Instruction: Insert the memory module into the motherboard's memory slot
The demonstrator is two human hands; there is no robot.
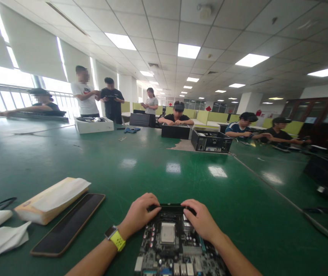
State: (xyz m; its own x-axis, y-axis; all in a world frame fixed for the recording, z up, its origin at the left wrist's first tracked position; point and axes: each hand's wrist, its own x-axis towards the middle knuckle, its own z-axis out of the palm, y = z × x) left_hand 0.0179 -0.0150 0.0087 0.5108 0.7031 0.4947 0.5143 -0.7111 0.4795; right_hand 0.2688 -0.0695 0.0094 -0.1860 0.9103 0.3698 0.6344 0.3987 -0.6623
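Note:
A motherboard (182, 250) lies in front of me on the green table, with a square silver processor (168, 233) in its socket and metal ports along its near edge. Across its far edge runs a thin black strip (170, 205), seen nearly edge-on; its kind is not plain. My left hand (143, 209), below a wrist with a yellow-green banded watch (115, 238), has thumb and fingers closed at the strip's left end. At the right end my right hand (200, 216) pinches likewise, its thumb bent inward. The fingers partly hide both ends of the strip.
To the left lie a phone (69, 226), a tissue pack (51, 199) and a crumpled tissue (4, 241). Farther off stand an opened computer case (211, 141), a black box (175, 131) and a white box (94, 125). Several people sit or stand around the table. Cables run along the right.

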